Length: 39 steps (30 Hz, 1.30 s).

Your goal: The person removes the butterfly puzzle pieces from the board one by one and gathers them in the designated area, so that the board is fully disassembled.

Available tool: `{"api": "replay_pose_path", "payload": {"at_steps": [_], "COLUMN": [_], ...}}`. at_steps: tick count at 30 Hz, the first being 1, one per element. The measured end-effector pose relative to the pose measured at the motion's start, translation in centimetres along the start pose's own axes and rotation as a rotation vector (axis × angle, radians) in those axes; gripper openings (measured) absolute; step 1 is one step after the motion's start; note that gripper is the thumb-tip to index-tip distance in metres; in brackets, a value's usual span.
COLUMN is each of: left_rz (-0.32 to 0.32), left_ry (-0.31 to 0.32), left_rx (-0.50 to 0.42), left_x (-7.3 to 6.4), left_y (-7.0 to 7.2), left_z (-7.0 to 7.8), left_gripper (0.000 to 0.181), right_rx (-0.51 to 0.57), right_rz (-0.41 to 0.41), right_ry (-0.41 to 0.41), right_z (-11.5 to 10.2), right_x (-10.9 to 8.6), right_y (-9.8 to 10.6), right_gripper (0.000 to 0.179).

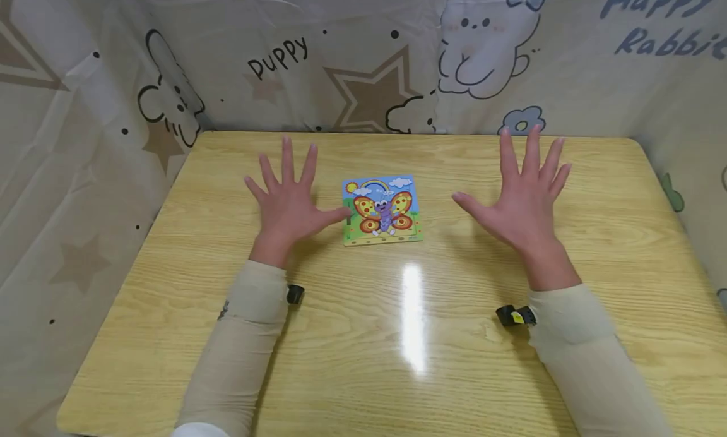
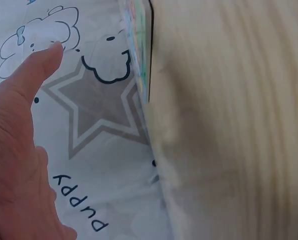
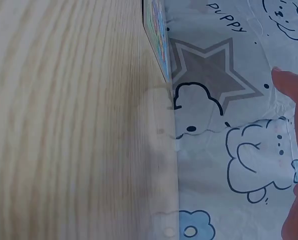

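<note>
Butterfly board [image 1: 383, 212] between left hand [image 1: 288, 208] and right hand [image 1: 525, 208]

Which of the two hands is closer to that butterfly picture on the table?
The left hand: in the head view, its thumb overlaps the butterfly picture, while a gap separates the right hand from it.

Diffuse light is illuminating the worktop [image 1: 352, 361], where a white glare streak [image 1: 413, 317] is shining; soft shadows [image 2: 189, 115] are falling near the hands [image 1: 289, 213] [image 1: 525, 213]. In the left wrist view, the wood grain [image 2: 254, 125] is blurring.
</note>
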<state>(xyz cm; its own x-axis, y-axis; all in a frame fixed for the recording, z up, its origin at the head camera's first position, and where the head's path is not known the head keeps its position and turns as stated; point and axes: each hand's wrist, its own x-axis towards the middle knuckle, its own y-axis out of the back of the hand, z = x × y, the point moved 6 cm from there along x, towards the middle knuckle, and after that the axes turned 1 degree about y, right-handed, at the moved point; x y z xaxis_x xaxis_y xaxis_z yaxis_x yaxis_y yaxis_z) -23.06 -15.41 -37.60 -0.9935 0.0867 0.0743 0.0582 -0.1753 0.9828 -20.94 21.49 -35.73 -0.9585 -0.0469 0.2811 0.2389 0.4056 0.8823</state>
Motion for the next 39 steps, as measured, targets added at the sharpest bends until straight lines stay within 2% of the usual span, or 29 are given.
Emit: {"api": "replay_pose_path", "payload": {"at_steps": [6,10,13,18,24,32,39], "left_rz": [-0.061,-0.13,-0.183,-0.227,-0.288,-0.306,-0.308], "left_ry": [-0.001,-0.007,-0.009,-0.012,0.005,0.02,0.026], "left_rx": [-0.059,-0.118,-0.15,-0.164,-0.211,-0.243,-0.26], "left_x": [0.1,0.4,0.6,1.1,1.2,1.0,0.9], "left_y": [-1.5,-2.7,-3.3,-4.1,-5.4,-6.3,-6.7], "left_z": [0.8,1.5,2.1,2.6,2.7,2.3,2.4], "left_gripper": [0.127,0.128,0.129,0.127,0.123,0.113,0.094], "right_rx": [0.048,0.083,0.11,0.179,0.28,0.403,0.447], "right_rz": [0.053,0.085,0.076,0.06,0.029,-0.014,-0.121], "right_ry": [0.062,0.106,0.127,0.18,0.22,0.215,0.2], "right_z": [-1.6,-2.9,-4.0,-5.7,-7.2,-9.4,-10.2], "right_x": [0.6,1.0,1.6,2.4,3.2,4.6,5.2], "right_y": [-0.9,-1.7,-2.7,-4.5,-6.6,-9.7,-12.7], "right_gripper": [0.114,0.113,0.111,0.11,0.105,0.092,0.083]}}
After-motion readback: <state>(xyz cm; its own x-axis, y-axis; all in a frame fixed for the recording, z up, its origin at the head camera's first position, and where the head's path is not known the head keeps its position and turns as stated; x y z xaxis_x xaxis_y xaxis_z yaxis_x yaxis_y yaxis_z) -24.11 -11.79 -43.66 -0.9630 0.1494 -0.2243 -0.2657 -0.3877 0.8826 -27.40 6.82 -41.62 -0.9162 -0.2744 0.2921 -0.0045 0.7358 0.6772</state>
